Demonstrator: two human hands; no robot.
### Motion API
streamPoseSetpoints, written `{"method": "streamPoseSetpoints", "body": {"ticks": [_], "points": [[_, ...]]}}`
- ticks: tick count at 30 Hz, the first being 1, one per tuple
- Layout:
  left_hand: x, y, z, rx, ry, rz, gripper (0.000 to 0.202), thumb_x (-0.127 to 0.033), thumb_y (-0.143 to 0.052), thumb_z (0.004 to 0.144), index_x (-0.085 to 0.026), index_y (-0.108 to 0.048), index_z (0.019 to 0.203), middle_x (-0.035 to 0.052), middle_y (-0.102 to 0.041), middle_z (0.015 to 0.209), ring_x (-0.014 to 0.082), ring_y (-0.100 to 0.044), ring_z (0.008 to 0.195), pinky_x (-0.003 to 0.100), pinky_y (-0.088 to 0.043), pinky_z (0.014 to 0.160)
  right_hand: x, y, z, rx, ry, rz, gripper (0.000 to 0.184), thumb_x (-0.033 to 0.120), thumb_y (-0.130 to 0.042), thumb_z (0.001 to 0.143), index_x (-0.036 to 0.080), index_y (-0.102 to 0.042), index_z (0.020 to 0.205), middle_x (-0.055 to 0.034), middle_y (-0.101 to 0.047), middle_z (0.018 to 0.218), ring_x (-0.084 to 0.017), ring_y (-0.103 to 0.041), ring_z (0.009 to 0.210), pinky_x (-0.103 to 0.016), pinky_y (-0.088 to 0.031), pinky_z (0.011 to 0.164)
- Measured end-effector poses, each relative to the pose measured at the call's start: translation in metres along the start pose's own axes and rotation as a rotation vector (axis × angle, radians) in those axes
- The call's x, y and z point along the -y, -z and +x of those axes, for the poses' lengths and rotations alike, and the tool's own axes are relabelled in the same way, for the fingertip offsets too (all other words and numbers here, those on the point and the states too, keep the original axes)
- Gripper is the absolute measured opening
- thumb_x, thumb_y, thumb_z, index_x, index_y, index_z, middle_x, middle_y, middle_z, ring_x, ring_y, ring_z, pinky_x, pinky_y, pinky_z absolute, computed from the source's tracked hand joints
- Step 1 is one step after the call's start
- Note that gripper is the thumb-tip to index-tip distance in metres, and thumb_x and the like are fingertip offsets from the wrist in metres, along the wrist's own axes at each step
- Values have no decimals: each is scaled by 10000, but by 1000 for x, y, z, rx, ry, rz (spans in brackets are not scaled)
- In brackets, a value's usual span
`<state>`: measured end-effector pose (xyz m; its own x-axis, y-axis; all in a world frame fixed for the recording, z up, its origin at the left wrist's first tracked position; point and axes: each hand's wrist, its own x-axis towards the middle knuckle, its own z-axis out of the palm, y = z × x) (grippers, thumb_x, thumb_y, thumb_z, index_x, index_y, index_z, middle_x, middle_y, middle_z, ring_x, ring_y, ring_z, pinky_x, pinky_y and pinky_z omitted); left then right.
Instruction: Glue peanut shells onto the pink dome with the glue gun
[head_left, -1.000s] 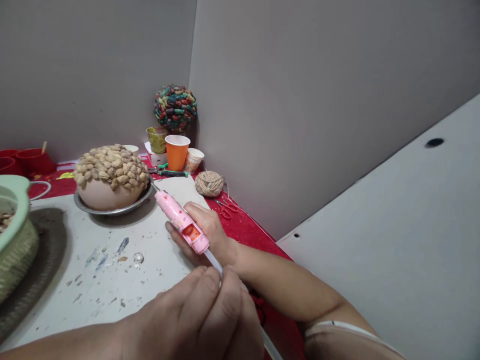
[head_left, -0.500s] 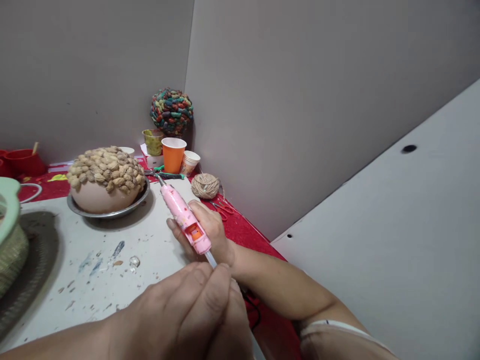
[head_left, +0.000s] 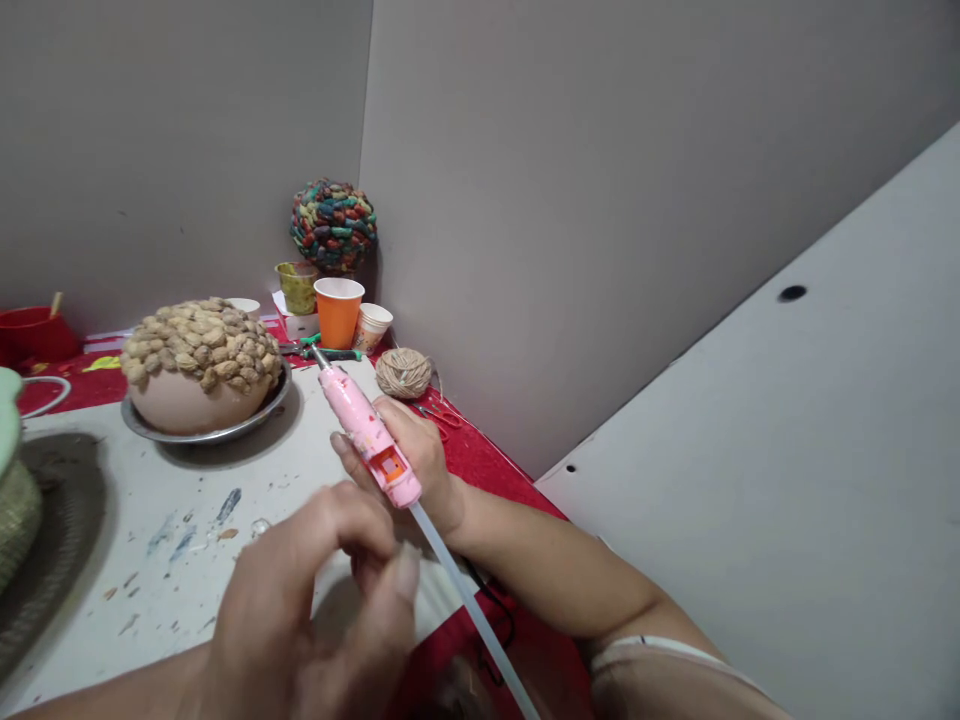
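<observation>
My right hand (head_left: 420, 450) is wrapped round a pink glue gun (head_left: 367, 430), its metal nozzle pointing up and away to the left. A long translucent glue stick (head_left: 472, 605) sticks out of the gun's rear and runs down past the frame's lower edge. My left hand (head_left: 322, 600) is just left of the stick, apart from it. Its fingers are loosely curled, somewhat blurred, and I see nothing held in them. Beyond the gun, a pale round form partly covered with peanut shells (head_left: 199, 350) rests in a metal dish (head_left: 217, 435).
A ball of twine (head_left: 403, 373), red-handled scissors (head_left: 446, 418), an orange paper cup (head_left: 338, 315) and a multicoloured ball (head_left: 333, 225) stand toward the corner. At the left edge is a green basket (head_left: 15, 490). Grey walls (head_left: 562, 200) rise behind and to the right.
My left hand has let go of the glue stick and moved left, leaving the stick's length exposed. The right hand still holds the gun. The view has shifted slightly right.
</observation>
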<state>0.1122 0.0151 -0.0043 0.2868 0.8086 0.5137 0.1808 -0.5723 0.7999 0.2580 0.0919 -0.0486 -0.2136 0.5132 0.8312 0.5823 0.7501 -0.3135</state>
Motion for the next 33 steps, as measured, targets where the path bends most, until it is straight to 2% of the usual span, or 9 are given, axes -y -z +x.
{"method": "streamPoseSetpoints", "body": {"ticks": [2,4,7,10,14,18,21,26,33], "points": [[0,-3,3,-67,259,-212,249,-330,-620,892,-235,-550,673,-18,-614,540,140,-590,467,233,-529,460,-5,-1,0,-17,3,-33,246,341,-607,922,227,-449,773,-3,-545,727,-132,-498,623,-272,-386,578],[3,-6,6,-66,507,-466,293,-372,-661,862,-210,-574,634,-1,-644,550,146,-627,488,237,-554,481,-11,-2,0,-16,-5,-60,230,313,-593,928,226,-448,771,-6,-541,729,-133,-487,633,-273,-376,581],[8,-9,10,-14,679,-662,268,-413,-703,827,-176,-692,702,45,-724,686,169,-695,607,273,-615,601,-17,-1,-1,-14,12,-76,212,311,-562,944,219,-463,780,-17,-542,750,-134,-480,651,-275,-368,588],[8,-10,11,-18,727,-730,258,-425,-741,797,-169,-750,823,68,-756,810,185,-717,709,287,-630,676,-20,0,0,-25,46,-96,213,324,-548,959,212,-472,794,-20,-543,765,-133,-478,657,-279,-361,597],[4,-10,13,-20,810,-805,329,-470,-788,737,-164,-763,856,83,-761,824,204,-720,721,291,-631,654,-18,0,3,-27,55,-173,227,333,-522,985,213,-476,798,-18,-558,768,-129,-478,655,-269,-354,587],[3,-10,16,-15,848,-873,337,-472,-819,710,-178,-773,869,84,-786,908,214,-742,772,300,-644,692,-13,3,7,-26,119,-207,223,291,-477,1004,218,-458,794,-8,-553,737,-125,-465,624,-257,-342,556],[2,-9,18,-11,866,-883,323,-437,-834,690,-166,-773,854,87,-783,846,212,-743,758,289,-642,688,-11,4,10,-55,160,-212,219,251,-443,1013,220,-443,796,1,-540,716,-120,-459,605,-254,-334,545],[-3,-8,21,-37,927,-843,253,-369,-820,718,-150,-754,827,85,-773,822,195,-735,733,270,-635,670,-14,2,11,-105,207,-231,257,277,-414,1032,223,-433,782,9,-516,687,-120,-447,582,-251,-323,521],[2,-12,19,-64,878,-754,243,-368,-745,790,-128,-708,795,77,-739,734,158,-689,621,226,-600,583,-15,0,9,-68,229,-280,280,286,-393,1033,219,-452,767,11,-509,672,-125,-443,567,-261,-334,537]]}}
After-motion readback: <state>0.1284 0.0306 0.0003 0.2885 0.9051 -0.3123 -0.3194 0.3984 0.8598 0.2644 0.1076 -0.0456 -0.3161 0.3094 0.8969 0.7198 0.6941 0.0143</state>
